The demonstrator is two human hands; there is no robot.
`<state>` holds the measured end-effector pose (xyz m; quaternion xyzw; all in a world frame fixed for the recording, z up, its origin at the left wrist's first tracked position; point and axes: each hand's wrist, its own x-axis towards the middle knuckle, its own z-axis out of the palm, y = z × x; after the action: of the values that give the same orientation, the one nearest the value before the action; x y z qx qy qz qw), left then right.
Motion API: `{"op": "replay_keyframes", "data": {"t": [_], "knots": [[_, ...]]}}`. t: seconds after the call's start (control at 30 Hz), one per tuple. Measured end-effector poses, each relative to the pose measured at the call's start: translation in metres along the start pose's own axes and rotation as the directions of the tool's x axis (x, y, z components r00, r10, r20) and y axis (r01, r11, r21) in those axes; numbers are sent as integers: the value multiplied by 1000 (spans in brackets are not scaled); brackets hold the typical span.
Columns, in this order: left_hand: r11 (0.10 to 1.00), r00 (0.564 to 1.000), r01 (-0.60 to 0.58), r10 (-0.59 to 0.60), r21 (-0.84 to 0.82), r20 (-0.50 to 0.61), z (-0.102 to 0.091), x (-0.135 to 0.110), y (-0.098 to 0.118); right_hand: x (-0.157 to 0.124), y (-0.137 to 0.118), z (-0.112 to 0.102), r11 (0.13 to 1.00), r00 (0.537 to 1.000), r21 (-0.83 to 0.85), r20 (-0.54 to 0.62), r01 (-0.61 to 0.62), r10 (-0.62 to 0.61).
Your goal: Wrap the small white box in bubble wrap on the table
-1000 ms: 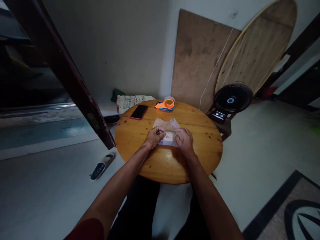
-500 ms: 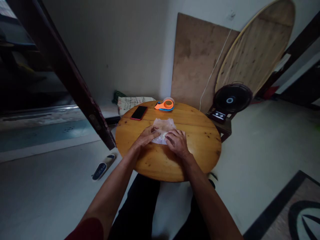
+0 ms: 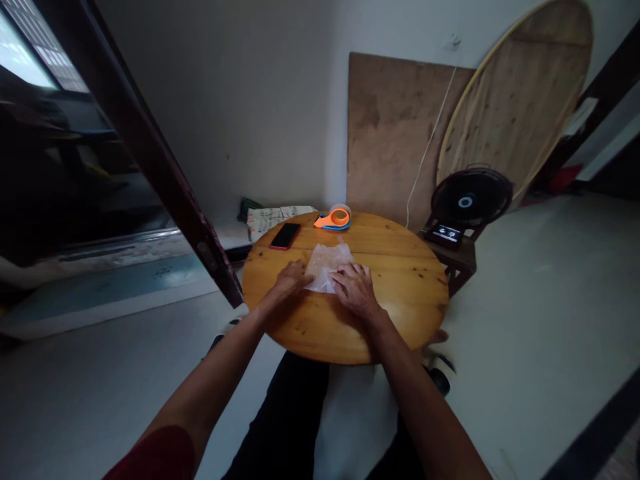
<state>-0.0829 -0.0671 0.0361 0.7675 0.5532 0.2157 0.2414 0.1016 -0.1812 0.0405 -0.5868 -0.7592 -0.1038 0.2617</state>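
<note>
A crinkled, translucent piece of bubble wrap (image 3: 327,259) lies on the round wooden table (image 3: 320,333), the wood showing faintly through it. My left hand (image 3: 293,277) rests at its left edge, fingers stretched out and the thumb touching the border. On the near right part of the wrap, my right hand (image 3: 354,287) has bent fingers closed on the plastic; their tips are partly hidden. Behind the wrap stands an orange and blue tape dispenser (image 3: 334,219) with a roll of clear tape. To its left lies a dark-screened phone (image 3: 285,236) with a red edge.
A black round fan (image 3: 470,200) and a small lit screen (image 3: 447,233) sit on a wooden stool (image 3: 463,261) right of the table. A brown board (image 3: 395,133) and a round tabletop (image 3: 520,100) lean on the wall. Printed paper (image 3: 275,217) lies behind the table's left edge.
My left hand has slid left off the middle of the bubble wrap to its edge, its fingers straightening. The wrap lies flatter. My right hand stays on it. The camera view has shifted slightly.
</note>
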Motion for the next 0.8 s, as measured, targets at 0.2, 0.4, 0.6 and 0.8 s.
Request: {"op": "replay_keyframes", "data": {"t": [0.2, 0.4, 0.6, 0.8], "knots": [[994, 989, 113, -112, 1, 97, -13, -3, 1, 0, -1, 0, 1000, 1000, -15, 0, 10, -10], [947, 956, 215, -154, -238, 250, -14, -10, 6, -2, -2, 2, 999, 999, -21, 17, 45, -45], [904, 959, 226, -140, -364, 248, -15, -16, 16, -2, -3, 2, 999, 999, -23, 18, 43, -43], [880, 968, 194, -100, -434, 231, -6, -16, 45, -2, -4, 0, 999, 999, -16, 39, 38, -38]]}}
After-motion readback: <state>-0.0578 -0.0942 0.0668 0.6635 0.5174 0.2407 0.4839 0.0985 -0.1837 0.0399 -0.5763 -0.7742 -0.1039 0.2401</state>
